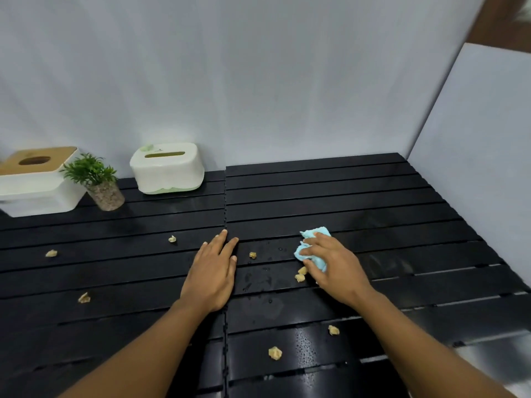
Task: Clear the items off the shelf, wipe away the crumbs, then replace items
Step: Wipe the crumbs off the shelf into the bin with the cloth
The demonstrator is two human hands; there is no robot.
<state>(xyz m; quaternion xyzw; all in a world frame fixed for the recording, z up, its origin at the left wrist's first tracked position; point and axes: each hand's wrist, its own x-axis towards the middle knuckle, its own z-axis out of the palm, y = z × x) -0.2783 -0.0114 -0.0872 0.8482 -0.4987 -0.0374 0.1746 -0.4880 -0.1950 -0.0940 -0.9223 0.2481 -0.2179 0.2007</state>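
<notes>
My right hand (pixel 330 262) presses down on a crumpled blue cloth (pixel 311 248), fingers curled over it and gripping it against the black slatted shelf (pixel 359 196), right of the centre seam; my left hand (pixel 214 271) lies flat and open on the slats just left of that seam, grasping nothing. Two crumbs (pixel 300 274) sit touching the near edge of the cloth; another crumb (pixel 252 255) lies between my hands; more are scattered near and left. At the far left stand a white tissue box (pixel 168 168), a small potted plant (pixel 99 182) and a wooden-lidded box (pixel 37 182).
</notes>
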